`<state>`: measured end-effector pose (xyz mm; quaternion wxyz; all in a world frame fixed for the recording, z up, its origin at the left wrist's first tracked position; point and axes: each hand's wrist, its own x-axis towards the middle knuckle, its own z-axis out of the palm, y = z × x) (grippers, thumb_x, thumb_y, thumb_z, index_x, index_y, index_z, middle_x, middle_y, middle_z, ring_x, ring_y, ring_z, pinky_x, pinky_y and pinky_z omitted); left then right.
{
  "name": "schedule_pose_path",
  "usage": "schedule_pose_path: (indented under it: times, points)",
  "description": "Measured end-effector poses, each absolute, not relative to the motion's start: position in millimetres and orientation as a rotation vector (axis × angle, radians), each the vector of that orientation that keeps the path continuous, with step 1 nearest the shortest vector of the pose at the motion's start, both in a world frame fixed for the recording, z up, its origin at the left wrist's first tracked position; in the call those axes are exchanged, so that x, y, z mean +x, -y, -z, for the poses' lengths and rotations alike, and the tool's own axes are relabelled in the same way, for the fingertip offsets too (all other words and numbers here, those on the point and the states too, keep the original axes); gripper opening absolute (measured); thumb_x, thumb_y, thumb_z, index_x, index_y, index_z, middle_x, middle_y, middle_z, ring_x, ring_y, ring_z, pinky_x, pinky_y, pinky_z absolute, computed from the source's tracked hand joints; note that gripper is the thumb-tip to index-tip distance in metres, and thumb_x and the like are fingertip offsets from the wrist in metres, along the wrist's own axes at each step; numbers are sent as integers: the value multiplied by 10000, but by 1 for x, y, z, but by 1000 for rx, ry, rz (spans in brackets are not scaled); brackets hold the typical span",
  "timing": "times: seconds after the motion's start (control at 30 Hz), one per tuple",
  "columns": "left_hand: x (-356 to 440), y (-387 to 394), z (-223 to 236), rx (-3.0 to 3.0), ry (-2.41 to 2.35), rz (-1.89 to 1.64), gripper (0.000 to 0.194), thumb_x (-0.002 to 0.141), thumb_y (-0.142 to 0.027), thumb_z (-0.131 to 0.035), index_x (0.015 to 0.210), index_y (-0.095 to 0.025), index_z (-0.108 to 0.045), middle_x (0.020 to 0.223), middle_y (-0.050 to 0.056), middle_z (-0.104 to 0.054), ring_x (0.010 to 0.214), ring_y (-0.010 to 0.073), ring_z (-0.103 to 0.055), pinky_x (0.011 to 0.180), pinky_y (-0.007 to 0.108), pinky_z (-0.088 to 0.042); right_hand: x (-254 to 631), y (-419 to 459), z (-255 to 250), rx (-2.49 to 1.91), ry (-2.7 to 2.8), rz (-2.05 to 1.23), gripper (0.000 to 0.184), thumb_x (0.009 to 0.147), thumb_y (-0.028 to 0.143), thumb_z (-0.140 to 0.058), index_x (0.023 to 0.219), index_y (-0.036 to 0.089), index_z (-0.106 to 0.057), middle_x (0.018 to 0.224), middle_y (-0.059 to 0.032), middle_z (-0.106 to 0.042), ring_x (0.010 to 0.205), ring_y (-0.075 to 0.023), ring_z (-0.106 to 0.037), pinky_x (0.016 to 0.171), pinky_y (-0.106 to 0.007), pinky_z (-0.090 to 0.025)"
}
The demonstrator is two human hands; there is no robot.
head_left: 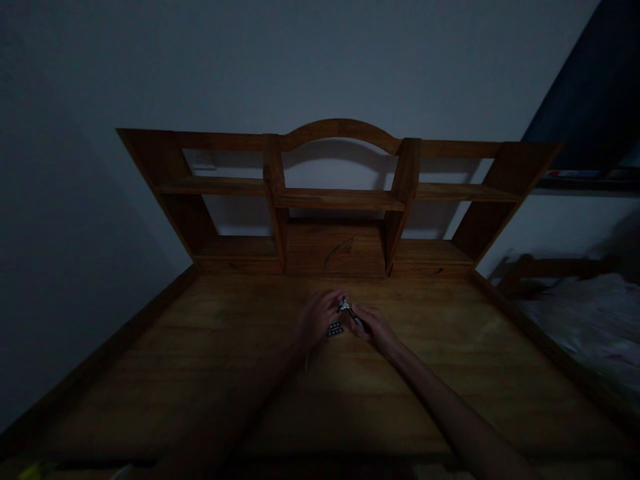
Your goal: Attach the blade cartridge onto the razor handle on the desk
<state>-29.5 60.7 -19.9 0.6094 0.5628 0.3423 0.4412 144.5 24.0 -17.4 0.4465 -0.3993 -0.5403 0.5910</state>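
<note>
Head view: the right hand is closed around the dark handle of a razor-like tool, raised above the desk top near its middle. The left hand is at the tool's bright head, fingers bent and close together; whether they pinch it or only touch it, I cannot tell.

Progress, as judged: handling is under way and unfinished, with the tool up between both hands and not set down. Head and handle appear joined; whether the joint is fully seated cannot be verified. A small dark case lies on the desk just below the hands, apart from the right hand; its contents are too small to confirm.

Materials: the tool's head looks like shiny metal, T-shaped on a slim handle. The case is flat and roughly rectangular, with pale marks in rows. The desk top is smooth, brown, grained wood. The wooden shelf unit behind has square compartments and an arched top rail. Light is dim.
</note>
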Motion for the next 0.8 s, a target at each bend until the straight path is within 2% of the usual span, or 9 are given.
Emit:
schedule_pose_path:
  times: [0.13,0.23,0.37,0.57,0.8]
  points:
    - [-39,-63,18,1017,-526,-1017,730,913,-631,-87,1264,-164,-524,1444,110,-449,1353,220,-400,1154,442,-295,146,-25,19,-1002,1284,-1433,446,796,600,-621,705,164,-610,600,13,-487,501,-96,-381,450,-226,-240]
    - [-45,-65,21,811,-416,-1023,755,892,-672,-163,1261,-118,-520,1479,148,-390,1375,229,-364,1177,405,-248,146,-27,21,-1010,1233,-1431,415,774,569,-667,714,160,-621,641,3,-505,543,-103,-417,473,-223,-278]
    - [-47,-68,27,745,-389,-1036,734,885,-682,-215,1254,-131,-529,1488,141,-376,1384,230,-348,1175,407,-250,146,-27,22,-992,1225,-1416,401,776,546,-677,690,160,-610,635,7,-485,563,-105,-405,491,-223,-281]
    - [-48,-71,34,666,-322,-1019,696,903,-661,-226,1253,-145,-536,1486,125,-386,1387,239,-342,1173,433,-227,147,-27,24,-1057,1292,-1314,454,764,584,-663,630,159,-576,553,31,-401,498,-89,-299,463,-240,-189]
    - [-50,-73,35,527,-241,-1007,703,920,-619,-295,1342,-79,-452,1511,174,-322,1423,251,-257,1170,414,-209,148,-31,29,-1099,1279,-1299,469,736,603,-672,671,142,-614,551,41,-402,484,-76,-292,467,-243,-152]
